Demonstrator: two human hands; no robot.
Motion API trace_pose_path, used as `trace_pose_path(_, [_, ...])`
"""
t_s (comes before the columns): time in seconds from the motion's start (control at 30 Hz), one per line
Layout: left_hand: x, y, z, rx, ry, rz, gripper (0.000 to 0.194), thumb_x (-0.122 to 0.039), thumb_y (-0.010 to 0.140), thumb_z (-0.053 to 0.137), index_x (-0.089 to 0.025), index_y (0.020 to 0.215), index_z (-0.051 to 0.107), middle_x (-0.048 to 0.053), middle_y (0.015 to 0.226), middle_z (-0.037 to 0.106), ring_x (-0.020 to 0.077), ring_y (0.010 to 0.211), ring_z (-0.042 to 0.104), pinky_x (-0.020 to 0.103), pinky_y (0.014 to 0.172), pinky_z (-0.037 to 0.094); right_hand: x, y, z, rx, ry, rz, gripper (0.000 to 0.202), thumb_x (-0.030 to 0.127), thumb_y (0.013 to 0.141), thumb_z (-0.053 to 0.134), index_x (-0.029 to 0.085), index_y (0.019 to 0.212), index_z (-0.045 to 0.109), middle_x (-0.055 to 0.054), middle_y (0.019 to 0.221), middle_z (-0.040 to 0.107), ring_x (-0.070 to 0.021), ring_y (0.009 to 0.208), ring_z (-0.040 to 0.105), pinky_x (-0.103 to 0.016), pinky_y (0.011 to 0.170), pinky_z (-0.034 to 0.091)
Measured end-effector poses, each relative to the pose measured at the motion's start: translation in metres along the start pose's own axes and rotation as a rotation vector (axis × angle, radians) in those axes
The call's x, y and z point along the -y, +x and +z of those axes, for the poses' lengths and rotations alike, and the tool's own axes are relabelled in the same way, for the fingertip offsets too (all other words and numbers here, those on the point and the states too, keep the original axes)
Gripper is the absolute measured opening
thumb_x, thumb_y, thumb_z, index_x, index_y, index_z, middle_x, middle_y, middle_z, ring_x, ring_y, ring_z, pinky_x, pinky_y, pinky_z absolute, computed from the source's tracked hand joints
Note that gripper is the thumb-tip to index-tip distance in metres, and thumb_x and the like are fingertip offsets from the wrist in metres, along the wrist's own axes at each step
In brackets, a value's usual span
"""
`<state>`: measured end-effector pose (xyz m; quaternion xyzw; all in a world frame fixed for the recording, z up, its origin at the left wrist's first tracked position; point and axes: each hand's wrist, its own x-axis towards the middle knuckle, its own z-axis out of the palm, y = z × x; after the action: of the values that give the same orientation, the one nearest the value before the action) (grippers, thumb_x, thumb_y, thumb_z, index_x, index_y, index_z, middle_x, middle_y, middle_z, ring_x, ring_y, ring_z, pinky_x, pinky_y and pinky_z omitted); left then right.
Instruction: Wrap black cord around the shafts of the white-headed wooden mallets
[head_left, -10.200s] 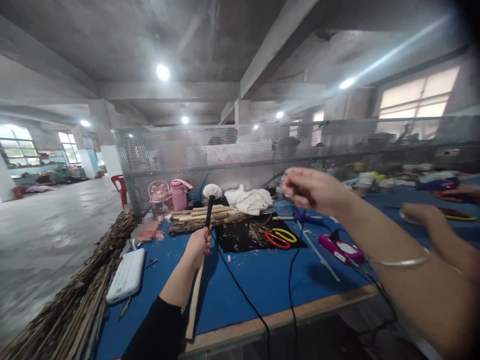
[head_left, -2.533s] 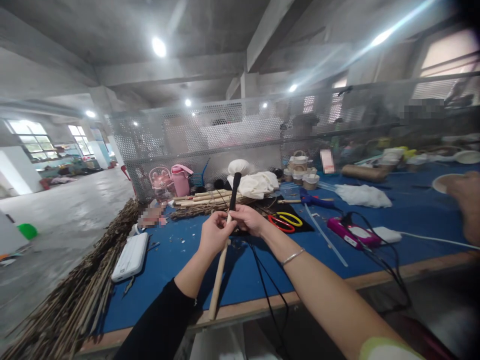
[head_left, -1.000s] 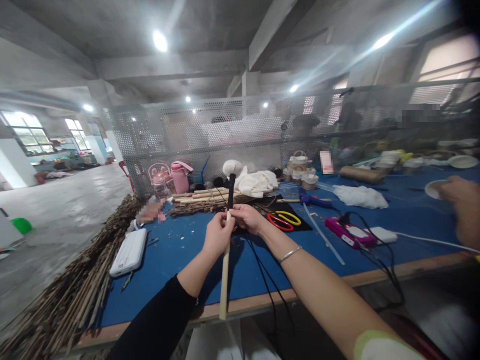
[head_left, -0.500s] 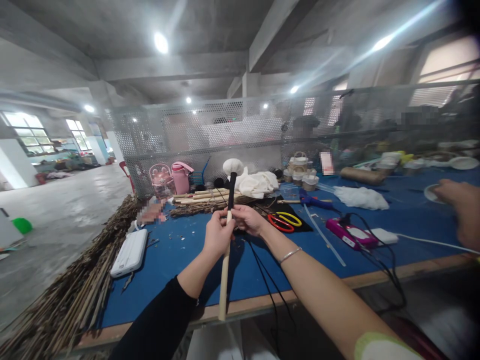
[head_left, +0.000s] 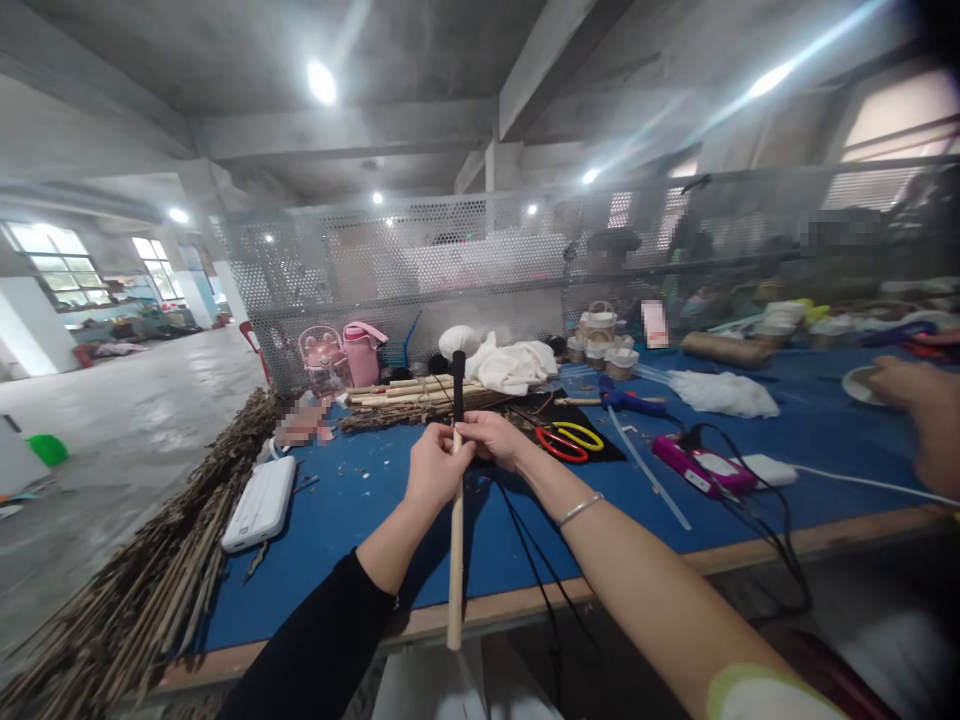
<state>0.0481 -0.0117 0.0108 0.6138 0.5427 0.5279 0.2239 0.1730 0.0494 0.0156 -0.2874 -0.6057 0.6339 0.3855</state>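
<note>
A pale wooden stick (head_left: pixel 456 560) with a white padded head (head_left: pixel 459 340) is held nearly upright over the table. Black cord wrapping (head_left: pixel 459 385) covers its upper part, below the head. My left hand (head_left: pixel 435 465) is closed around the stick just under the wrapping. At the wrapping's lower end, my right hand (head_left: pixel 491 438) pinches with thumb and fingers at the black cord; the exact grip is partly hidden. Loose black cord (head_left: pixel 532 550) hangs from beneath my right hand over the table's front edge.
On the blue table (head_left: pixel 330 560) lie scissors (head_left: pixel 570 442), a blue glue gun (head_left: pixel 630 400), a white power bank (head_left: pixel 259 505) and a purple device (head_left: pixel 701 467). Behind are wooden sticks (head_left: pixel 405 392) and white cloth (head_left: pixel 514 365). Dried stalks (head_left: pixel 165 540) line the left. Another person's hand (head_left: pixel 919 400) is at right.
The stick has tilted: its head has moved slightly left and down, its lower end slightly right. Both hands keep their hold.
</note>
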Motion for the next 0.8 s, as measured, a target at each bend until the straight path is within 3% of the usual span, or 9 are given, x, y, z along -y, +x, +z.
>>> trace_pose_path(0.27, [-0.001,0.000,0.003,0.001,-0.180,-0.026,0.023,-0.036,0.072,0.060,-0.016,0.080,0.052,-0.003,0.052,0.058,0.0084,0.042,0.050,0.018,0.044,0.036,-0.001,0.000,-0.001,0.043,0.081,-0.013,0.029,0.038,0.070,0.066,0.014,0.075,0.052,0.009,0.043,0.037,-0.0020,0.031,0.023,-0.018,0.031,0.010])
trace_pose_path(0.43, [0.001,0.001,0.008,0.118,-0.388,-0.129,0.026,-0.042,0.078,0.050,-0.018,0.087,0.046,-0.003,0.054,0.060,0.0093,0.033,0.047,0.020,0.035,0.034,-0.001,-0.001,-0.004,0.115,0.138,-0.020,0.028,0.037,0.072,0.065,0.013,0.080,0.053,0.007,0.045,0.043,-0.0033,0.033,0.032,-0.016,0.032,0.014])
trace_pose_path(0.6, [0.004,0.002,0.007,0.245,-0.251,-0.162,0.024,-0.040,0.083,0.041,-0.018,0.082,0.049,0.002,0.062,0.064,0.0101,0.036,0.050,0.021,0.038,0.036,-0.006,0.001,-0.006,0.046,0.061,0.000,0.025,0.035,0.070,0.066,0.014,0.073,0.052,0.010,0.039,0.035,-0.0024,0.029,0.022,-0.018,0.031,0.011])
trace_pose_path(0.8, [0.004,0.003,0.003,0.018,0.015,-0.038,0.019,-0.030,0.068,0.062,-0.016,0.078,0.052,0.000,0.061,0.060,0.0100,0.052,0.053,0.020,0.052,0.040,-0.010,0.005,-0.005,0.012,-0.003,0.020,0.025,0.035,0.069,0.065,0.014,0.071,0.050,0.008,0.042,0.038,-0.0017,0.031,0.019,-0.019,0.032,0.008])
